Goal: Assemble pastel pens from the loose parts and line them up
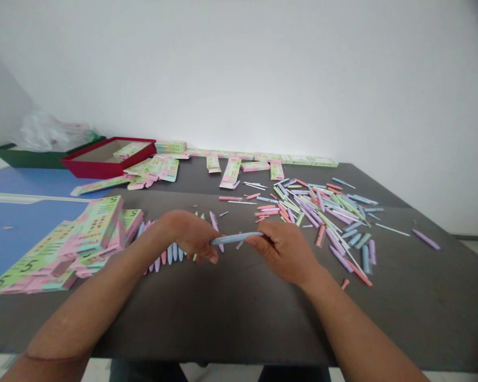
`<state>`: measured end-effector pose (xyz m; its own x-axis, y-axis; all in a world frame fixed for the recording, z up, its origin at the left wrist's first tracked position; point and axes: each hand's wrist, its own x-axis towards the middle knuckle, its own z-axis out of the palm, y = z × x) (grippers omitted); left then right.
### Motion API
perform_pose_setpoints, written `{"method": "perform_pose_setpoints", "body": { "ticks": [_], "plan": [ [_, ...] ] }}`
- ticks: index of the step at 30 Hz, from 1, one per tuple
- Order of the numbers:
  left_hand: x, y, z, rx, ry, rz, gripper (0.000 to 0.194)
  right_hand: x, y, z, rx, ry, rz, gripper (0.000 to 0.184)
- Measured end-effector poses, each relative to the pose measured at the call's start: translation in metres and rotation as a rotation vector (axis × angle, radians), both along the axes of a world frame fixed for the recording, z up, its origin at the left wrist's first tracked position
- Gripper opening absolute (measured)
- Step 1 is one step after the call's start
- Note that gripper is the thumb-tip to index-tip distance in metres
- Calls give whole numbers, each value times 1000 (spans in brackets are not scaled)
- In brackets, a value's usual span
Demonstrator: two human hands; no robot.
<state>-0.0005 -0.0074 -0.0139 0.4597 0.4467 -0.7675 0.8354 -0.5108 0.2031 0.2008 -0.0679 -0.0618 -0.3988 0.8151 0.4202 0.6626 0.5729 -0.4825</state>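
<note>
A light blue pen (237, 238) spans the gap between my hands, held almost level above the dark table. My right hand (284, 249) is closed, pinching the pen's right end between thumb and fingers. At the other end, my left hand (193, 236) is bent down at the wrist, its curled fingers against the pen; part of that grip is hidden. Beneath and behind the left hand lies a row of pastel pens (175, 252), partly covered by it. A purple pen (214, 222) lies just behind the blue one.
To the right spreads a loose pile of pastel pen parts and white refills (318, 207). Printed boxes (99, 225) are stacked at left. Behind them stand a red tray (91, 168) and a green tray (40, 158) with plastic bags. More cartons (231, 172) lie near the wall.
</note>
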Motion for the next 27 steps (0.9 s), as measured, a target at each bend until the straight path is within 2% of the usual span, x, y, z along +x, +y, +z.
{"method": "perform_pose_setpoints", "body": {
  "ticks": [5, 8, 16, 23, 27],
  "plan": [
    [1, 0, -2, -4, 2, -17, 27, 1, -1, 2, -35, 75, 124, 17],
    [1, 1, -5, -8, 1, -18, 28, 1, -2, 4, -5, 48, 133, 12],
    [2, 0, -6, 4, -6, -18, 26, -1, 1, -1, 31, -119, 27, 38],
    [2, -1, -4, 8, -15, -13, 25, 1, -2, 4, 39, -11, 148, 13],
    [2, 0, -8, -2, -13, -28, 26, 0, -1, 1, 47, -33, 133, 12]
  ]
}}
